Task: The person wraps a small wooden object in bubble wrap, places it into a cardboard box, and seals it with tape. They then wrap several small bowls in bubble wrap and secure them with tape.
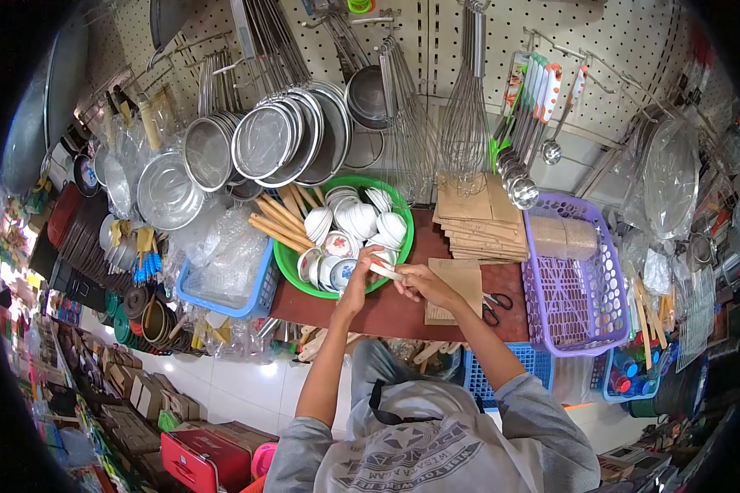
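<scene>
In front of me, my left hand (360, 279) is closed on a small white dish (383, 270), which I see nearly edge-on above the table. My right hand (422, 285) is at its right end with the fingers curled against it; the fingers partly hide how it is gripped. Just behind my left hand stands a green basin (281, 264). Inside it are several small white bowls (355, 218), some with red or blue prints, and several pale wooden sticks (279, 232). A brown paper sheet (460, 283) lies under and beside my right hand.
Black-handled scissors (496, 307) lie on the reddish-brown table (325, 311). Stacked brown paper (478, 220) and a purple basket (537, 316) are to the right. A blue basket (263, 287) of plastic wrap stands left. Strainers (263, 141), whisks (466, 123) and ladles (522, 193) hang behind.
</scene>
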